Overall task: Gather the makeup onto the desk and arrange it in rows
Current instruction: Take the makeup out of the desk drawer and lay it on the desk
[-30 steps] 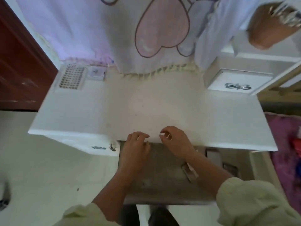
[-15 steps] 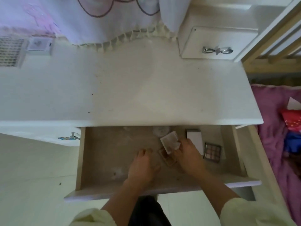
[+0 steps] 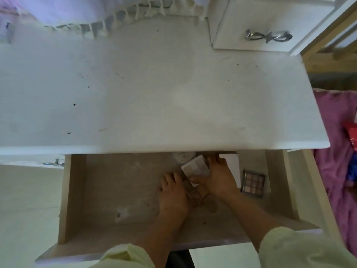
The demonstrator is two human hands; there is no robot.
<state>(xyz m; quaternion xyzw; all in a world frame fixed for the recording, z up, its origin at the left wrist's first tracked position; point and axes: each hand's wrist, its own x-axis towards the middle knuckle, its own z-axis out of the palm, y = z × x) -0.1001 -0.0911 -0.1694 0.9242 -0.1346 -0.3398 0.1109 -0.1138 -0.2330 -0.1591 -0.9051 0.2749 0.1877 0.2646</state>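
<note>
Reaching into the open drawer (image 3: 123, 190) under the desk (image 3: 154, 93), the right hand (image 3: 218, 178) closes on a white packet (image 3: 195, 168); the left hand (image 3: 173, 194) lies loosely curled on a compact (image 3: 193, 190), grip unclear. A palette (image 3: 253, 182) waits right of the packet. Gathering is just starting; next, lift the packet onto the desk.

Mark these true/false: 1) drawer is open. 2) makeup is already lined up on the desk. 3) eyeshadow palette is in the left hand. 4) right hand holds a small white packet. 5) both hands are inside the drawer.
1) True: the drawer is pulled out.
2) False: no makeup lies on the desk.
3) False: the eyeshadow palette lies untouched in the drawer, beyond the right hand; the left hand rests on a brownish compact.
4) True: white packet.
5) True.
</note>
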